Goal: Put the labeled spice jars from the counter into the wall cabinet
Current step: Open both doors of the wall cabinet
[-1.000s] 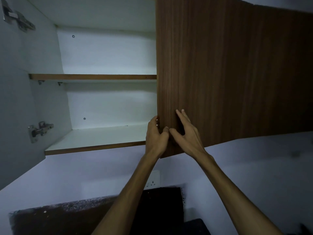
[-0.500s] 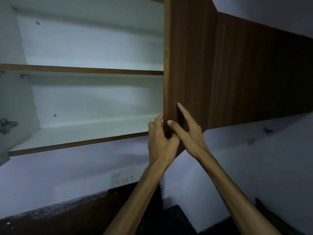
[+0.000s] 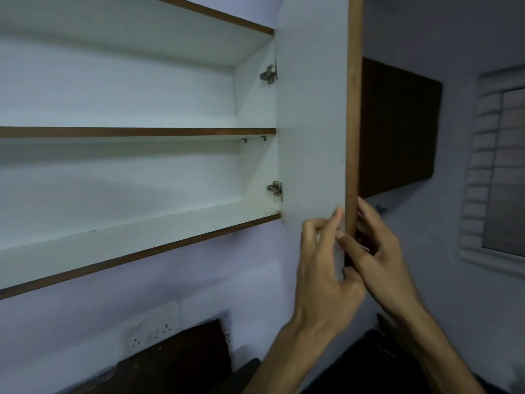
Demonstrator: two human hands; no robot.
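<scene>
While door (image 3: 312, 109) stands open | both hands' fingers (image 3: 333, 223) pinch its edge

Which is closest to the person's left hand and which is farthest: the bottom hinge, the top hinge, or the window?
Seen from the head camera, starting at the left hand, which grips the open door's bottom corner:
1. Bottom hinge, just up and left of the hand, at the cabinet's lower shelf.
2. Top hinge, higher up the same side.
3. Window, far off on the right wall.

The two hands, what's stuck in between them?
The head view shows the cabinet door's brown edge between the left hand and right hand.
</scene>
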